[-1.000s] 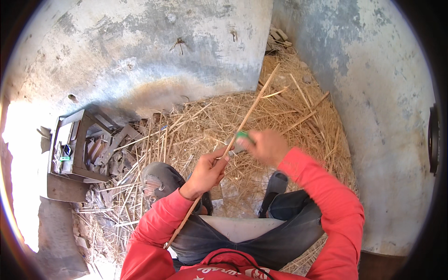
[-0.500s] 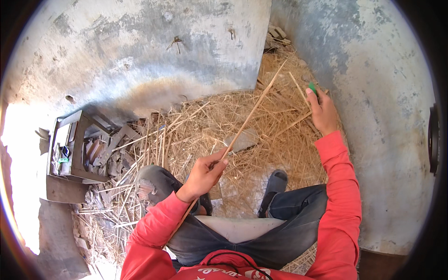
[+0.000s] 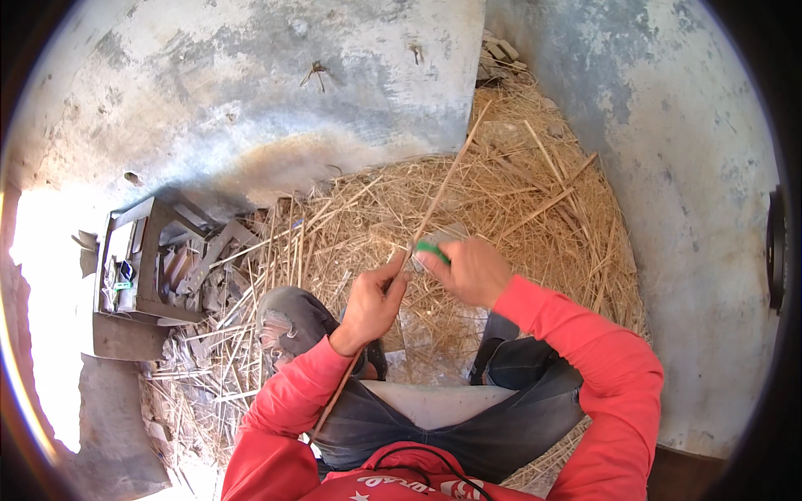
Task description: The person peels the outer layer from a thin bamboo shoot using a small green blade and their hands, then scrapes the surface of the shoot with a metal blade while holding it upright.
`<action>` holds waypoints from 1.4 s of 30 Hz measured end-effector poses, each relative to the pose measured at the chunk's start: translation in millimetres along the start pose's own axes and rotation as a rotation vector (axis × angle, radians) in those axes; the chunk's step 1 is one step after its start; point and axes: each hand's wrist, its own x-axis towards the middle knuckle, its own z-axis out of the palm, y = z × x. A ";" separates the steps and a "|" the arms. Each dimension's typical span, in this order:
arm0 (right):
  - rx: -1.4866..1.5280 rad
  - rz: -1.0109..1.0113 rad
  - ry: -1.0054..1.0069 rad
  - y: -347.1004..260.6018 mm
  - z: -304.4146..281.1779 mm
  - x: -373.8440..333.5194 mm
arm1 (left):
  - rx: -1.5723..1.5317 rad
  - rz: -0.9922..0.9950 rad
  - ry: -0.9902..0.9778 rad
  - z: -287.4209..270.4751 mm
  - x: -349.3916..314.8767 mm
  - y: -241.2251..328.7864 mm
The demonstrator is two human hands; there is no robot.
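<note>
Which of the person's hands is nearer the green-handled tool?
Right: the right hand grips the green-handled tool. The left hand holds the wooden stick, to the tool's lower left.

Over on the left I see a dark wooden stand [image 3: 148, 275] with a small green item [image 3: 123, 285] on it, and broken wood scraps [image 3: 219, 259] beside it. Pale straw-like strips [image 3: 359, 217] spread up to a grey, peeling wall [image 3: 251, 75] with a small hole [image 3: 132, 178]; brick-like blocks [image 3: 501, 52] sit past its far end.
</note>
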 end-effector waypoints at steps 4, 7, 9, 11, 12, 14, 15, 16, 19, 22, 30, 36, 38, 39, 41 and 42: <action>0.014 0.397 -0.103 53.2 -58.8 29.0 | -0.008 0.012 -0.083 -4.7 -21.6 -1.4; 0.011 0.237 -0.188 26.3 -42.0 20.5 | -0.055 0.070 -0.027 3.9 -16.8 -18.0; 0.008 0.120 -0.201 0.9 -21.8 -1.8 | -0.064 -0.033 -0.061 -0.8 -3.9 6.0; 0.045 0.018 -0.139 -10.7 0.5 -5.6 | -0.099 -0.076 -0.051 -5.3 -2.9 1.7; 0.027 0.013 -0.138 -10.2 0.8 -2.5 | -0.089 -0.093 -0.050 -6.9 -5.0 1.0; -0.009 0.002 -0.136 -5.6 -2.1 8.9 | -0.075 -0.092 -0.022 -9.9 -6.4 -2.8; -0.019 0.005 -0.133 -3.2 -5.0 13.7 | -0.077 -0.068 0.003 -8.4 -2.7 -5.0; -0.028 0.007 -0.130 -1.1 -7.6 18.7 | -0.079 -0.045 0.029 -8.0 0.0 -5.9; -0.084 0.038 -0.023 24.8 6.0 28.0 | 0.007 0.005 0.019 -8.2 5.1 2.5; -0.062 0.312 0.111 92.4 -48.0 53.8 | 0.106 -0.073 -0.145 -21.0 -21.2 12.2; -0.024 0.288 0.296 72.2 -112.4 15.5 | -0.046 -0.029 -0.065 -20.8 -17.4 4.8; 0.084 0.056 0.034 -9.2 -57.7 3.7 | -0.064 0.027 -0.021 -16.6 -8.6 14.0; 0.071 0.031 -0.058 -27.7 -31.9 -5.5 | -0.100 -0.005 -0.031 -13.7 -6.8 15.5; 0.069 0.024 -0.102 -29.9 -24.0 -8.7 | -0.114 -0.024 -0.042 -13.2 -7.3 16.4; 0.017 0.071 -0.064 -12.0 -18.9 0.7 | -0.174 -0.050 -0.065 -12.8 -7.3 9.5; -0.007 0.100 -0.047 -1.7 -19.6 6.9 | -0.204 -0.066 -0.080 -12.1 -8.4 4.3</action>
